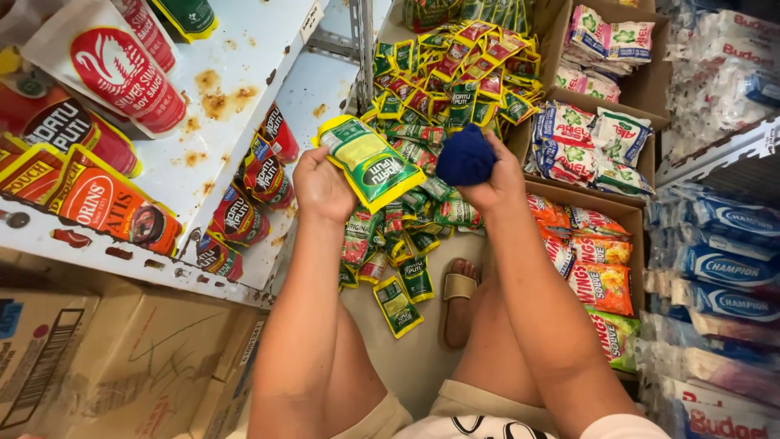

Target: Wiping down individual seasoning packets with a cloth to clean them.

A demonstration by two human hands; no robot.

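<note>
My left hand (321, 185) holds a flat green and yellow sachet (370, 161) by its lower left corner, tilted above the floor. My right hand (497, 184) is closed around a bunched dark blue cloth (465, 156), which sits just right of the sachet's edge. Below both hands a heap of small green, yellow and red sachets (422, 97) spreads over the pale floor, running back toward the shelves. My knees and a sandalled foot (459, 299) show beneath my arms.
A rust-stained white metal shelf (236, 77) on the left carries red sauce pouches (110, 203) and bottles. Cardboard boxes (73, 358) stand lower left. Open cartons of detergent packets (589, 142) are on the right, with blue wrapped packs (719, 260) beyond them.
</note>
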